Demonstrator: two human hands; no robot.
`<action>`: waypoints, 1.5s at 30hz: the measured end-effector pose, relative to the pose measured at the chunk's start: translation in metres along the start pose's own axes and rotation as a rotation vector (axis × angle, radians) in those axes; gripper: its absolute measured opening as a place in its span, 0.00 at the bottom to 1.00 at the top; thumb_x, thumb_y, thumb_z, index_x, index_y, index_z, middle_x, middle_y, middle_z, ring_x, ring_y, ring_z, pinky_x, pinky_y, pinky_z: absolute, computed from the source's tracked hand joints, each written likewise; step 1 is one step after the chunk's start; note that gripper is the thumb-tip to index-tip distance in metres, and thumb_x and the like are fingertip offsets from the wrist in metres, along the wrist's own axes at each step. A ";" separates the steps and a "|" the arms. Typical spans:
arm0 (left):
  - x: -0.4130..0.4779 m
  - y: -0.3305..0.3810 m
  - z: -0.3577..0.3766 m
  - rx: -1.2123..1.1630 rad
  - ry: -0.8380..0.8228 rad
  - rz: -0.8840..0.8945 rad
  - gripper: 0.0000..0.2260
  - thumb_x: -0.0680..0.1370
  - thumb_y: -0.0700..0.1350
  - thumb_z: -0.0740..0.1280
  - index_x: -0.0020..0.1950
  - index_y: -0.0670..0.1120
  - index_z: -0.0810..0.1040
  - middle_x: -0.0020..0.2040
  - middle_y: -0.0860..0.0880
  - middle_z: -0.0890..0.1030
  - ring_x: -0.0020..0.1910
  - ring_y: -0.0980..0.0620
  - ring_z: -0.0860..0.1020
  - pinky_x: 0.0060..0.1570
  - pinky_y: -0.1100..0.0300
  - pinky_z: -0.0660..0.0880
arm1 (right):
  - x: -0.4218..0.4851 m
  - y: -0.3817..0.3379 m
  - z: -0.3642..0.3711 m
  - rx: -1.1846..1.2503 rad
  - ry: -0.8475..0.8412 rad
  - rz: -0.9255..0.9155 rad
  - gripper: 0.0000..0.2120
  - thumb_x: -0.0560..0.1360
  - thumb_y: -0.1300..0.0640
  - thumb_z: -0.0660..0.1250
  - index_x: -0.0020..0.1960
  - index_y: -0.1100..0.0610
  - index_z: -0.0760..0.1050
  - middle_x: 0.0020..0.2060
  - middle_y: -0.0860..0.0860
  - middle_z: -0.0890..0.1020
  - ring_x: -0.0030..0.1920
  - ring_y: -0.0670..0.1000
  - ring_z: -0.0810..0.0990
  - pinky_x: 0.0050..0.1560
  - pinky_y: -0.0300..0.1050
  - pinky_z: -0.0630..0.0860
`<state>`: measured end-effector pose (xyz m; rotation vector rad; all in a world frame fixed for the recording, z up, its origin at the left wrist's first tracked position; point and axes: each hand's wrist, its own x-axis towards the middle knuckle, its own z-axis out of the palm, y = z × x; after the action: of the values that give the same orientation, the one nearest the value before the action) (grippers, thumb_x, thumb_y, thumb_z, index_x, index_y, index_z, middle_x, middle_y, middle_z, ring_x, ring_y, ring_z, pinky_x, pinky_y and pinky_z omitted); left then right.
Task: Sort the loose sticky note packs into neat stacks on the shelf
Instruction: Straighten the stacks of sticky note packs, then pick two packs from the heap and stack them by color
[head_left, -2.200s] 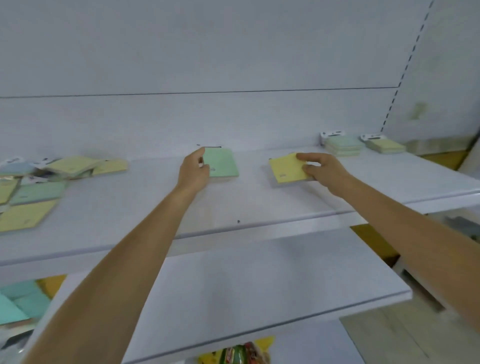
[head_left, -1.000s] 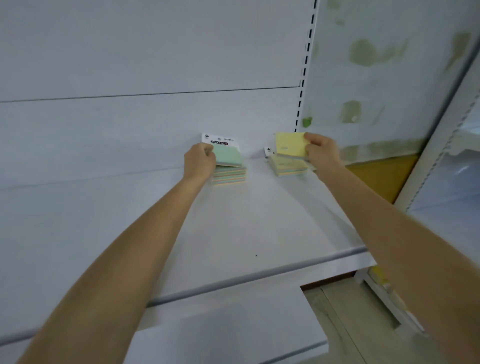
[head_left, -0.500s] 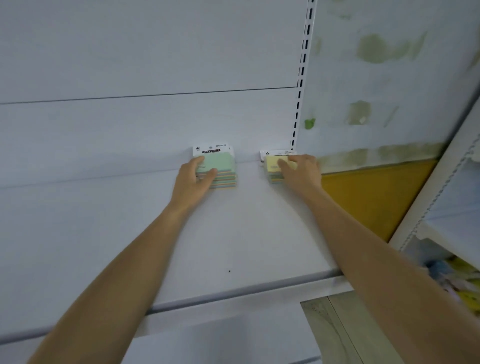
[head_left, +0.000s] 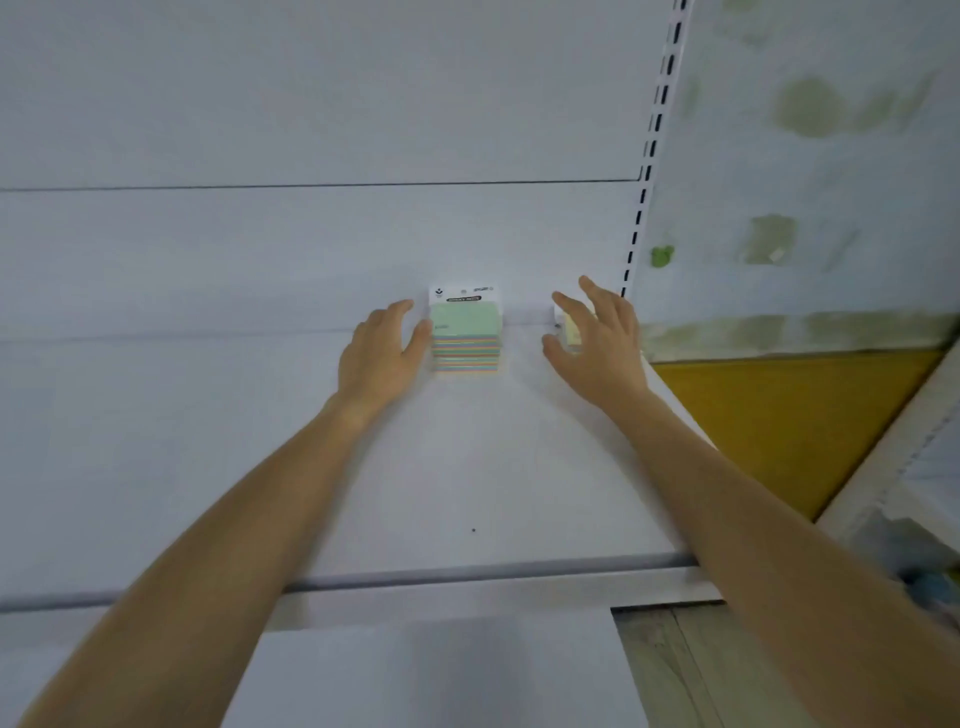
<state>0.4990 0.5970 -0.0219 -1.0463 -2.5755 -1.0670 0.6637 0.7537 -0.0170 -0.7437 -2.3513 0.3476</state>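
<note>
Both hands have lifted off the 2 stacks: left hand (head_left: 382, 356) rests open-fingered beside the green-topped stack (head_left: 466, 335), right hand (head_left: 597, 338) hovers spread over the yellow stack (head_left: 570, 330).

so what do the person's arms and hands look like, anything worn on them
Both forearms are bare all the way to the frame edge: no sleeves, gloves or watch visible. The left hand and right hand show no rings or markings that can be made out, though the picture is a little soft.
</note>
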 end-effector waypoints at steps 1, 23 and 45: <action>0.000 -0.005 -0.010 0.074 0.006 0.006 0.21 0.80 0.53 0.56 0.70 0.48 0.65 0.68 0.43 0.71 0.67 0.42 0.69 0.63 0.47 0.68 | -0.002 -0.012 0.002 -0.023 -0.010 -0.103 0.23 0.73 0.47 0.60 0.66 0.54 0.71 0.71 0.55 0.67 0.70 0.62 0.62 0.72 0.56 0.58; -0.133 -0.361 -0.382 0.763 0.150 -0.433 0.20 0.81 0.51 0.52 0.68 0.42 0.68 0.64 0.37 0.73 0.64 0.37 0.70 0.58 0.44 0.70 | -0.094 -0.473 0.190 0.045 -0.610 -0.889 0.22 0.79 0.47 0.55 0.71 0.50 0.63 0.73 0.51 0.63 0.72 0.55 0.62 0.71 0.49 0.60; -0.034 -0.572 -0.479 0.608 0.123 -0.503 0.19 0.81 0.50 0.53 0.71 0.46 0.64 0.65 0.39 0.71 0.65 0.39 0.70 0.60 0.47 0.69 | 0.038 -0.675 0.385 0.226 -0.543 -0.482 0.20 0.77 0.50 0.59 0.67 0.56 0.68 0.66 0.58 0.70 0.67 0.60 0.66 0.67 0.52 0.65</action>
<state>0.0932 -0.0292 -0.0038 -0.1900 -2.8281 -0.3315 0.1057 0.2113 -0.0087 0.0530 -2.8232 0.6458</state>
